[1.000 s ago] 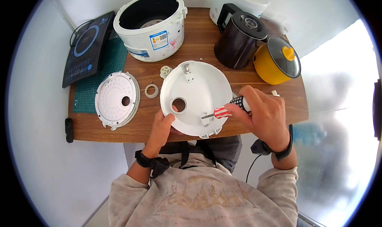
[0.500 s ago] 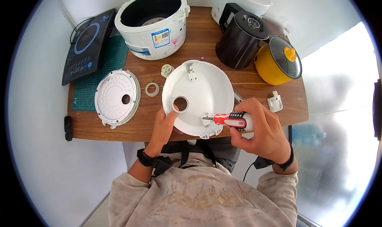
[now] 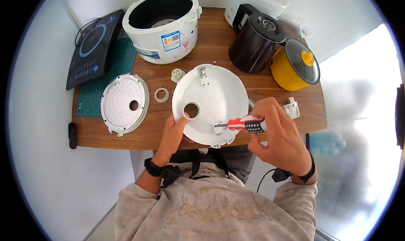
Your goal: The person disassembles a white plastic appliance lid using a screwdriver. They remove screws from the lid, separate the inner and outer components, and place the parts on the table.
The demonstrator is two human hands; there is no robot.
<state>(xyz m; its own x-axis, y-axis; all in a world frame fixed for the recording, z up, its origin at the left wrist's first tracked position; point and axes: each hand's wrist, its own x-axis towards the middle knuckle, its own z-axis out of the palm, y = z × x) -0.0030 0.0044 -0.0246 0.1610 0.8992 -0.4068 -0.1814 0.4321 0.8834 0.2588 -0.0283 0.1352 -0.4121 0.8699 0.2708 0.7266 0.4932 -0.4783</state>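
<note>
My left hand [image 3: 172, 133] grips the lower left edge of a round white plastic lid shell [image 3: 225, 93], thumb beside its round hole. The shell's hollow inside faces up. My right hand [image 3: 280, 139] is closed around a screwdriver [image 3: 247, 124] with a red, black and white handle. Its shaft points left, and the tip is at a small white bracket [image 3: 218, 128] near the shell's lower edge. Whether a screw sits under the tip I cannot make out. A second bracket with a metal piece [image 3: 204, 77] is at the shell's top.
Left lies a round perforated inner lid plate [image 3: 122, 99] near a white ring [image 3: 161, 95] and a small round cap [image 3: 177, 75]. A rice cooker body [image 3: 162, 34], black kettle [image 3: 255, 42] and yellow pot [image 3: 291, 70] stand behind. A white plastic piece [image 3: 292, 109] lies right; an induction cooker [image 3: 90, 49] leans left.
My right hand has turned on the screwdriver, its handle rotated to show more of the black grip. The shell and my left hand stay nearly in place.
</note>
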